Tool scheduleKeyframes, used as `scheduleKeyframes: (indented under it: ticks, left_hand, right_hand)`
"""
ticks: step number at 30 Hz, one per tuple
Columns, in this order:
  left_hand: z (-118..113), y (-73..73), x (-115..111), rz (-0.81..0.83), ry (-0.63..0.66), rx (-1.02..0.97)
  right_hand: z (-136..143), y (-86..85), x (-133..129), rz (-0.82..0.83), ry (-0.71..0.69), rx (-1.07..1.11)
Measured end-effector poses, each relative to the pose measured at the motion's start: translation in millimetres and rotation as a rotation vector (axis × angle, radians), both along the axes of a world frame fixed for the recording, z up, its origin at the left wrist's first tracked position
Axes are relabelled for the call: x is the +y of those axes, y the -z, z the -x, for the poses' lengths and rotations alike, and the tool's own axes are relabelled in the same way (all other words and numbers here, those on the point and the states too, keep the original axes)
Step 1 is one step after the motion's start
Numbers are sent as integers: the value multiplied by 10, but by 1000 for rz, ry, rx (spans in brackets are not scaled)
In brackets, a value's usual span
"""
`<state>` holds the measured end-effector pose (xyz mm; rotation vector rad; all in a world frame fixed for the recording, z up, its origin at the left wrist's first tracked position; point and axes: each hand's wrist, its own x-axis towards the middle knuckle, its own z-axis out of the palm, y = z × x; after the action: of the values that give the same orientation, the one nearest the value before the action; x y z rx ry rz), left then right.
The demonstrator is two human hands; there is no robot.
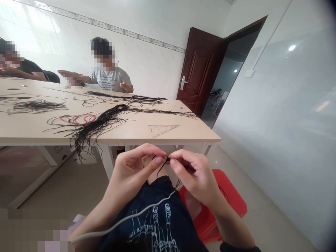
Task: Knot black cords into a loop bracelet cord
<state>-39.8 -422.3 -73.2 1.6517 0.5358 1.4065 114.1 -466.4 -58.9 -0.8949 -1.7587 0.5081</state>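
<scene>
Just off the table's near edge, above my lap, both hands meet around a thin black cord (160,170). The thumb and index finger of my left hand (139,164) are pinched at one side of a small dark knot (167,159). From the other side, my right hand (190,169) pinches the same knot between thumb and fingertips. One strand hangs down from the fingers toward my lap. A few darker strands drop below my right hand. The cord's exact path between the fingertips is partly hidden.
On the wooden table (131,134) lie a large bundle of black cords (101,122), a red cord (78,119) and a clear set square (162,130). Two people sit across it. A red stool (231,192) stands right; a white cable (131,217) crosses my lap.
</scene>
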Motion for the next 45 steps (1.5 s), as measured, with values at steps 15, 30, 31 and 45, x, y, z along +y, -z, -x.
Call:
scheduleKeyframes:
  ticks: [15, 30, 31, 45]
  left_hand:
    - [-77, 32, -45, 99, 113, -174]
    - [-58, 101, -28, 87, 190, -113]
    - [-61, 99, -29, 88, 194, -119]
    - [-79, 114, 10, 83, 225, -139]
  right_hand:
    - [-18, -1, -13, -92, 55, -68]
    - [-2, -9, -46, 34, 2, 25]
    - [-5, -8, -44, 44, 0, 33]
    - [21, 35, -20, 95, 36, 121]
